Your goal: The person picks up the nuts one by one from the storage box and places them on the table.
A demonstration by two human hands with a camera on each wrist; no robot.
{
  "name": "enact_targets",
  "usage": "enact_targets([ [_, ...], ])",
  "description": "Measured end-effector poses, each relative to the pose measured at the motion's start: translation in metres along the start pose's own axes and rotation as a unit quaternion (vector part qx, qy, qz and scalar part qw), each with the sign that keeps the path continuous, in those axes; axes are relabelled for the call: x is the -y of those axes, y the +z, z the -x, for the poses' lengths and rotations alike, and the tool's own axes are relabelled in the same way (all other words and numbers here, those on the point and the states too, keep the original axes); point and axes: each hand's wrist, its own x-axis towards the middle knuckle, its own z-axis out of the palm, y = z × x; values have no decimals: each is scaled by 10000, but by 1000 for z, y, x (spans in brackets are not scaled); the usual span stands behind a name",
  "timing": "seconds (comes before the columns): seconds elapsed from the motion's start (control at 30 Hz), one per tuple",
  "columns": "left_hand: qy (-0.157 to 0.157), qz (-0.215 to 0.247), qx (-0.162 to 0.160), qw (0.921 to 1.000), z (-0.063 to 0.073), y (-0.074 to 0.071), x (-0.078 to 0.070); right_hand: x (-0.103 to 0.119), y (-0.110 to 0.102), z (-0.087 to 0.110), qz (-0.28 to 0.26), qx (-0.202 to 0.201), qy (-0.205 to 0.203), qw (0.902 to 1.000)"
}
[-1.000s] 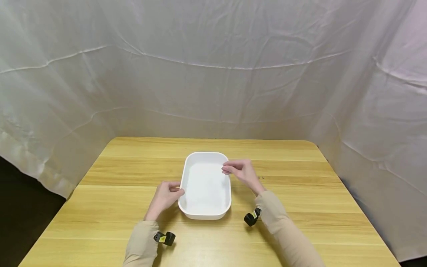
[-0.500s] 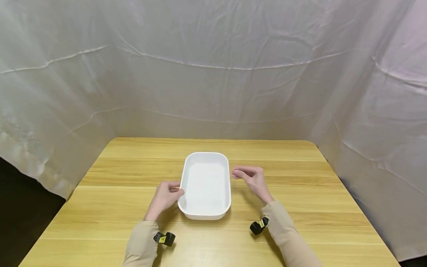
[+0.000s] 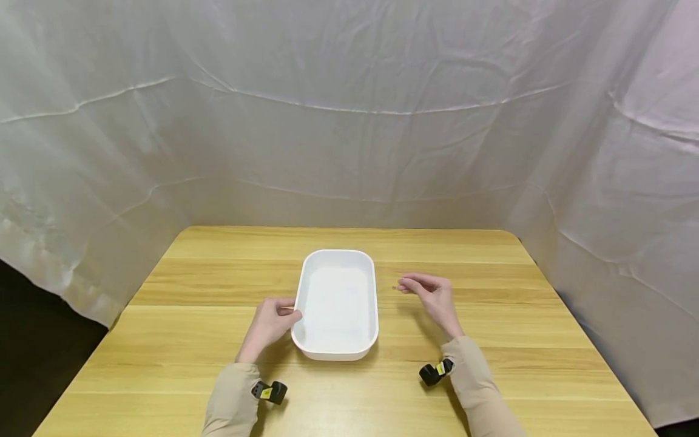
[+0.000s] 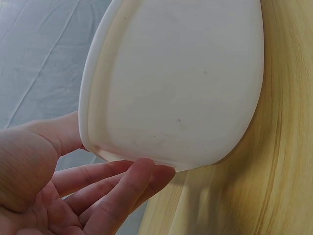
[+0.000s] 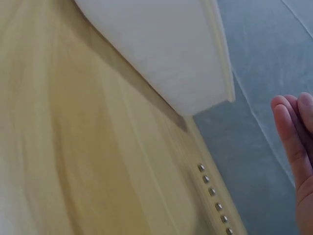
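Note:
A white rectangular tray (image 3: 335, 355) with rounded corners stands on the wooden table. At its left side, my left hand (image 3: 269, 321) holds the rim, thumb over the edge and fingers outside. The left wrist view shows those fingers (image 4: 124, 193) against the tray's wall. My right hand (image 3: 431, 297) hovers to the right of the tray, apart from it. Its thumb and fingertips (image 5: 282, 115) come close together; whether anything tiny lies between them is hidden. Below it, several small silvery metal pieces (image 5: 212, 191) lie in a row on the table.
One small piece (image 3: 394, 287) of the row shows just left of the right fingertips. The wooden table (image 3: 180, 340) extends around the tray on all sides. A pale grey curtain (image 3: 349, 152) hangs behind and at both sides. Black wrist cameras (image 3: 271, 391) sit near both sleeves.
My right hand has moved right from over the tray's right rim to above the row of small pieces. The left hand and the tray have stayed in place.

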Motion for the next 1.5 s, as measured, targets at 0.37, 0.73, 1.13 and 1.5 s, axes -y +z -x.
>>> enact_targets([
  [0.37, 7, -10, -13, 10000, 0, 0, 1, -3, -31, 6, 70, -869, 594, 9944],
  [0.73, 45, -16, -18, 10000, 1, 0, 1, -9, -50, 8, 1145, -1530, 1352, 9722],
  [1.13, 13, 16, 4, 10000, 2, 0, -1, -16, -64, 13, 3189, -1009, 1847, 9241],
  [1.5, 24, 6, -11, 10000, 2, 1, 0, -31, -64, 14, 3768, -925, 1795, 9040],
])
